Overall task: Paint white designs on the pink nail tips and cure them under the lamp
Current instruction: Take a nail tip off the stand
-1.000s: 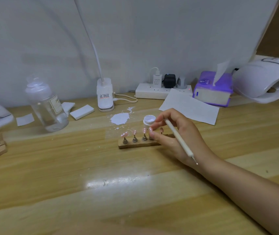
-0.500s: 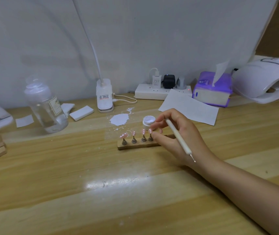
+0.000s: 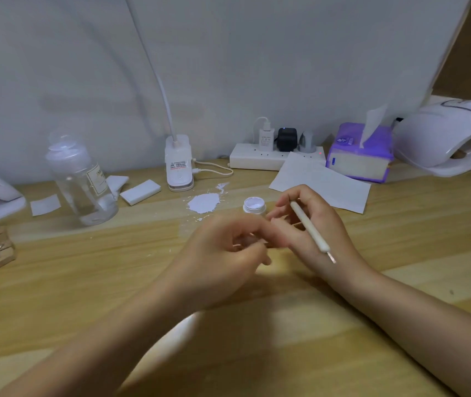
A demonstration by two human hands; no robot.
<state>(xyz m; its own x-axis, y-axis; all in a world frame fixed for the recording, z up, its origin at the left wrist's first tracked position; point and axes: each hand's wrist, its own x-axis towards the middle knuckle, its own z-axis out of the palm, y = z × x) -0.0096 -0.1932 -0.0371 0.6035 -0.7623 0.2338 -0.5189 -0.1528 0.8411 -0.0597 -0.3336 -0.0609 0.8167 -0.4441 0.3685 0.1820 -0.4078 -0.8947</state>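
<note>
Two hands meet mid-table: right hand (image 3: 311,224) fingers pinching the pen (image 3: 310,226), left hand (image 3: 223,253) fingers blurred, grip unclear.

left hand (image 3: 223,253): blurred, fingers curled inward, forearm in from lower left | right hand (image 3: 311,227): back up, fingers bent toward left hand, thin tool held across it, forearm in from lower right | hands: fingertips meeting mid-frame

Tissue box (image 3: 358,156), pwr strip (image 3: 257,161), bottle (image 3: 81,181)
</note>
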